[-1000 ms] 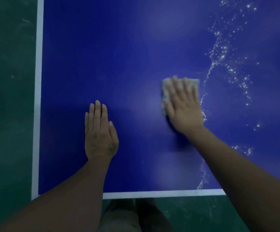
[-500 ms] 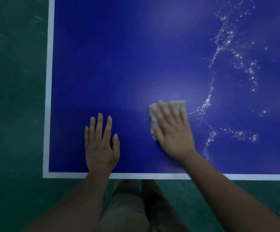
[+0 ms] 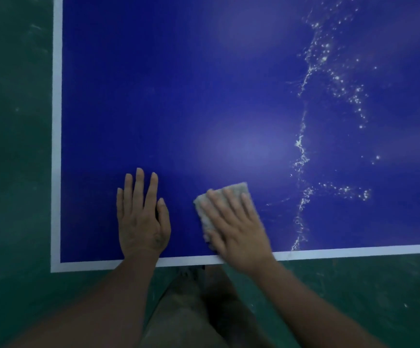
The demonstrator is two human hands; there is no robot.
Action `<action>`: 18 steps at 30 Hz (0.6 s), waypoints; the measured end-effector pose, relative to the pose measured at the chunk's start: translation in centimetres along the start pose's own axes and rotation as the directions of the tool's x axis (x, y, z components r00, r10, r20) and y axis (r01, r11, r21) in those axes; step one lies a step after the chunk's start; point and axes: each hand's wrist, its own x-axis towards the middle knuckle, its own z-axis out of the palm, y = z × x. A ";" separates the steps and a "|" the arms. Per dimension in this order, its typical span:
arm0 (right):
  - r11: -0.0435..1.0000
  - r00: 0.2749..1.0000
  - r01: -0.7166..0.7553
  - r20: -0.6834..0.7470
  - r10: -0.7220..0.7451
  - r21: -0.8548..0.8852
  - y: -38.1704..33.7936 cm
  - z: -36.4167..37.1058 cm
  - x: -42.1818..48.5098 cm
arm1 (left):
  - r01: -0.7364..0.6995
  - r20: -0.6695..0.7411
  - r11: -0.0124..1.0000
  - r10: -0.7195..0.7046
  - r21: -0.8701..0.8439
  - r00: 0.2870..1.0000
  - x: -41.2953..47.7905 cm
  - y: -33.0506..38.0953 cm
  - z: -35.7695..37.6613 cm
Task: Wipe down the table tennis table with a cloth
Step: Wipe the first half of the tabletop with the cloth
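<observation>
The blue table tennis table fills most of the view, its white border line running along the left and near edges. My right hand lies flat with straight fingers on a pale folded cloth, pressing it onto the table close to the near edge. Most of the cloth is hidden under the fingers. My left hand rests flat on the table to the left of the cloth, fingers spread. A trail of white water drops runs down the table to the right of the cloth.
Green floor lies to the left of the table and below its near edge. My legs stand against the near edge. The table's near left corner is close to my left hand.
My right hand has dragged the cloth toward me, from mid-table to the near edge. My left hand has stayed planted on the table. The view has shifted back toward the near corner.
</observation>
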 end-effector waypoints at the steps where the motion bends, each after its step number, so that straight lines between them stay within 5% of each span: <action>1: 0.999 0.999 -0.034 -0.003 0.034 -0.023 2.3 -0.5 -0.7 | 0.000 -0.008 1.000 0.000 -0.004 1.000 0.0 0.1 0.0; 5: 0.908 0.907 -0.419 -0.059 0.417 -0.026 9.4 -3.1 -1.7 | -0.011 -0.031 1.000 0.011 -0.007 0.999 0.0 0.2 -0.2; 8: 0.795 0.793 -0.607 -0.077 0.605 -0.001 7.0 -3.1 1.0 | -0.020 -0.042 1.000 0.019 -0.019 0.999 -0.1 0.5 -0.6; 14: 0.945 0.945 -0.323 -0.074 0.320 -0.041 -3.2 0.2 2.0 | -0.052 -0.076 0.999 0.051 -0.006 0.996 -0.4 0.4 -0.9; 18: 0.969 0.970 -0.241 -0.058 0.238 -0.048 0.7 -0.1 -3.5 | -0.057 -0.080 0.998 0.054 -0.029 0.995 -0.7 0.4 -1.2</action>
